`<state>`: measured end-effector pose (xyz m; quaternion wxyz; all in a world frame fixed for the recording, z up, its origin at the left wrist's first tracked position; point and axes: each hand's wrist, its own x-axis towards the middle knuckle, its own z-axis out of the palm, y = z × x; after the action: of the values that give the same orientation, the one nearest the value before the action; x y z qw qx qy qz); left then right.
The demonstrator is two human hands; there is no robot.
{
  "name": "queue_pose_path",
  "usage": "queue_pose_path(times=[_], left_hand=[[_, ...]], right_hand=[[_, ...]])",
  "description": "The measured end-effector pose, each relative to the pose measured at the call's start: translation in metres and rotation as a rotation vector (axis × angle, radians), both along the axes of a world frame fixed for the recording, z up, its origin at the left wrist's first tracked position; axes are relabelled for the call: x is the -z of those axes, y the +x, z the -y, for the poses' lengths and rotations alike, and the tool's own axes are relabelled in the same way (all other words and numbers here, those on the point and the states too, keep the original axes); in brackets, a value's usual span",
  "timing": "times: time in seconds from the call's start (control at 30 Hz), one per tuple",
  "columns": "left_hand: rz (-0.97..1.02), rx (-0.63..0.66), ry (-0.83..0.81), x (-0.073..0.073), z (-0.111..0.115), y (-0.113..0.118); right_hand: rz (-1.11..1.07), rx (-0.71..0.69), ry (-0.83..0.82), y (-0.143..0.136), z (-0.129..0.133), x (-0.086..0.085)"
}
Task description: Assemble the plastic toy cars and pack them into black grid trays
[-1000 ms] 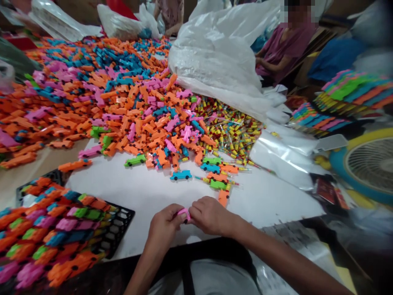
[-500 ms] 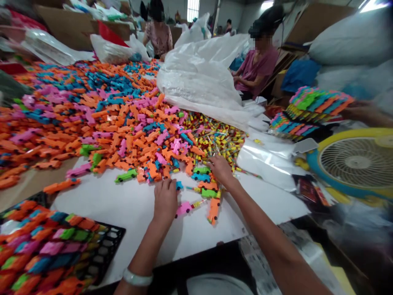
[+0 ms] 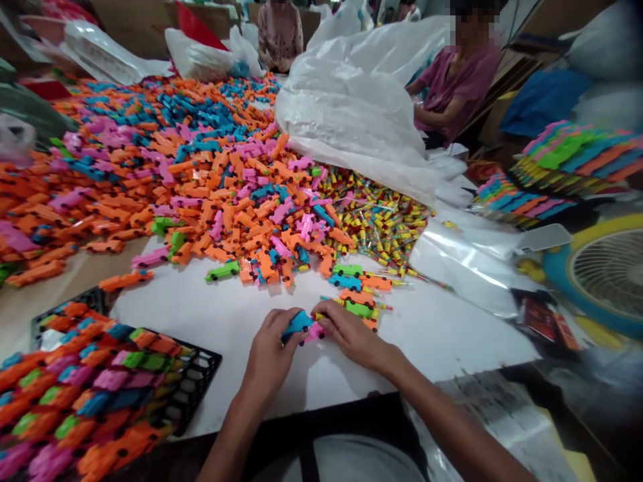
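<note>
My left hand [image 3: 268, 351] is closed around a blue toy car [image 3: 297, 324] above the white tabletop [image 3: 241, 321]. Fingers of my right hand [image 3: 354, 338] pinch a small yellow tube-like piece [image 3: 317, 316] against the car's right end; the fingers partly cover it. A pink toy car [image 3: 315, 333] shows just below, between both hands. Beyond my right hand lie several cars with sticks poking out, among them a green car [image 3: 359, 308] and an orange car [image 3: 376, 282]. A lone green car [image 3: 222, 270] rests in front of the big heap.
A heap of toy cars [image 3: 201, 207] covers the left and back. Beside it are piled yellow tubes [image 3: 376, 224] under a white plastic bag [image 3: 351, 120]. A black tray [image 3: 198, 388] of cars stands front left, a fan [image 3: 603, 274] right. Two people sit across.
Both hands have come together nearer to me. My left hand has lifted the blue car, and my right hand has brought a yellow piece from the pile to it. The view has tilted down.
</note>
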<state>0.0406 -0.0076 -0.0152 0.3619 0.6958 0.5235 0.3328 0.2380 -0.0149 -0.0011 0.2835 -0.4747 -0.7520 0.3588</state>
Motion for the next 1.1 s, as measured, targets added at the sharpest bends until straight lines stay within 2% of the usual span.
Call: queue_pose_path(times=[0.23,0.5,0.7,0.87,1.0,1.1], left_hand=[[0.042,0.009,0.031,0.002,0.007,-0.002],[-0.033,0.025,0.242,0.004,0.008,-0.003],[-0.055,0.056,0.284,0.005,0.01,-0.003],[-0.034,0.076,0.185,0.004,0.012,-0.003],[-0.079,0.121,-0.017,-0.004,0.016,-0.004],[-0.114,0.166,-0.156,-0.015,0.021,-0.008]], right_hand=[[0.083,-0.029,0.101,0.0,0.0,0.004],[0.136,-0.059,0.128,0.004,-0.004,0.007],[0.213,-0.16,0.201,0.003,-0.004,0.001],[0.389,-0.202,0.323,0.001,-0.002,-0.002],[0.557,-0.241,0.471,-0.001,0.001,0.01],[0.567,-0.337,0.525,-0.002,0.006,0.019]])
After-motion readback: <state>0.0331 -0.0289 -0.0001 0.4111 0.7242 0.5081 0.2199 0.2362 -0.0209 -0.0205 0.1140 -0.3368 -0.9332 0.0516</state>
